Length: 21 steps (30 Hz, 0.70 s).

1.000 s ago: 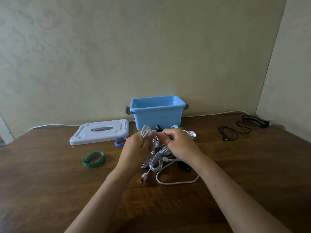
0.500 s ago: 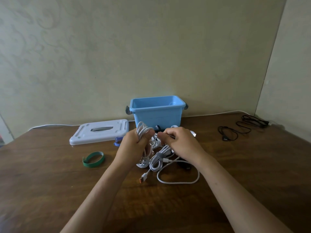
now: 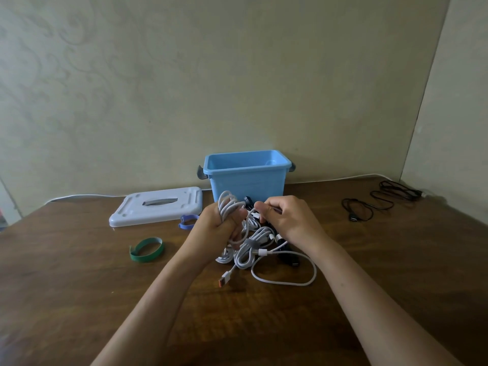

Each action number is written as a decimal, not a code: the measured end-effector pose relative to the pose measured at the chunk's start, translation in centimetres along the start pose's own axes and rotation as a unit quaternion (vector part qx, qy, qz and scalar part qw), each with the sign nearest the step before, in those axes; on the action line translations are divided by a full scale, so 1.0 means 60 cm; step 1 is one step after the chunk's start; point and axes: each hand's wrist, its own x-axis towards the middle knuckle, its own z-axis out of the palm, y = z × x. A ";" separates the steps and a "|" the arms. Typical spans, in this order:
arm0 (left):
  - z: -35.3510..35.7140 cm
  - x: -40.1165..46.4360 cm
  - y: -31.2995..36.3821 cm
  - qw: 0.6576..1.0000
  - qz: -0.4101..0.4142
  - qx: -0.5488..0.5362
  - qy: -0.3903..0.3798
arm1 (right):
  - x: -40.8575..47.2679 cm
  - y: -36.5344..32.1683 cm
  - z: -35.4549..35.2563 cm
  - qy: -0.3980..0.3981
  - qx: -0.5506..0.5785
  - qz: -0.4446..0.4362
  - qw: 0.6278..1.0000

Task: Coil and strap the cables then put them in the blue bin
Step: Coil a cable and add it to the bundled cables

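Coiling white cable, strap not on yet

Nearest me a loose white loop [image 3: 284, 276] and an orange-tipped plug [image 3: 224, 280] trail on the table [image 3: 79, 299] – slack, I judge, not yet wound in. Above that my left hand [image 3: 216, 228] is fisted round a white cable coil [image 3: 228, 207], loops sticking out the top, probably to keep the turns together. My right hand [image 3: 287, 217] has fingers curled, pinching a strand by the left thumb – feeding or tidying it, I think. Under both hands sits a pile of white cables [image 3: 253, 247] plus something black [image 3: 287, 257], tangled, so it may snag. Left of me: green strap [image 3: 146, 250], blue strap [image 3: 188, 221], grey lid [image 3: 155, 207]. Behind the hands the blue bin [image 3: 247, 178] stands open; I see nothing in it. Far right, black cables [image 3: 380, 202] lie uncoiled.
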 end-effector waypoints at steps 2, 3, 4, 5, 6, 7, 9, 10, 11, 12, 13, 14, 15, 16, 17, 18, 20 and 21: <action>0.000 -0.001 0.001 1.000 -0.016 -0.005 -0.003 | 0.000 0.000 -0.001 0.001 -0.002 -0.002 1.000; 0.000 -0.002 0.002 1.000 -0.030 -0.008 -0.003 | 0.001 0.001 -0.004 0.007 0.002 -0.001 1.000; 0.000 -0.002 0.002 0.999 -0.046 -0.011 -0.003 | 0.001 0.002 -0.008 0.015 0.011 0.003 1.000; 0.001 -0.002 0.001 0.998 -0.060 -0.014 -0.002 | 0.001 0.004 -0.012 0.023 0.022 0.008 0.999; 0.001 -0.001 0.001 0.997 -0.071 -0.018 -0.001 | 0.002 0.005 -0.015 0.029 0.033 0.011 0.999; 0.002 -0.001 0.000 0.997 -0.077 -0.023 0.000 | 0.002 0.006 -0.017 0.033 0.041 0.011 0.999; 0.003 -0.001 0.001 0.996 -0.081 -0.039 0.009 | 0.003 0.006 -0.018 0.033 0.050 0.008 0.998; 0.003 -0.001 0.002 0.995 -0.082 -0.045 0.016 | 0.003 0.004 -0.018 0.028 0.051 0.007 0.998; 0.002 -0.002 0.002 0.995 -0.082 -0.046 0.027 | 0.002 0.002 -0.018 0.017 0.053 0.006 0.998; 0.001 -0.002 0.001 0.995 -0.082 -0.043 0.042 | 0.001 -0.001 -0.018 0.002 0.054 0.003 0.999; -0.001 -0.001 0.000 0.994 -0.081 -0.038 0.057 | 0.000 -0.003 -0.017 -0.017 0.057 -0.001 0.998; -0.003 0.000 -0.003 0.994 -0.079 -0.035 0.070 | -0.001 -0.005 -0.013 -0.034 0.058 -0.006 0.998; -0.004 0.000 -0.005 0.993 -0.077 -0.035 0.081 | -0.002 -0.008 -0.008 -0.047 0.055 -0.011 0.997; -0.005 0.001 -0.006 0.993 -0.074 -0.036 0.091 | -0.002 -0.012 -0.003 -0.058 0.046 -0.015 0.997; -0.005 0.001 -0.006 0.992 -0.070 -0.039 0.099 | -0.004 -0.015 0.003 -0.068 0.029 -0.020 0.997; -0.005 0.002 -0.006 0.991 -0.066 -0.047 0.107 | -0.005 -0.018 0.009 -0.077 0.006 -0.026 0.997; -0.006 0.002 -0.002 0.988 -0.060 -0.071 0.123 | -0.007 -0.021 0.018 -0.093 -0.048 -0.037 0.994; -0.007 0.002 0.000 0.987 -0.060 -0.079 0.128 | -0.008 -0.021 0.022 -0.100 -0.066 -0.037 0.992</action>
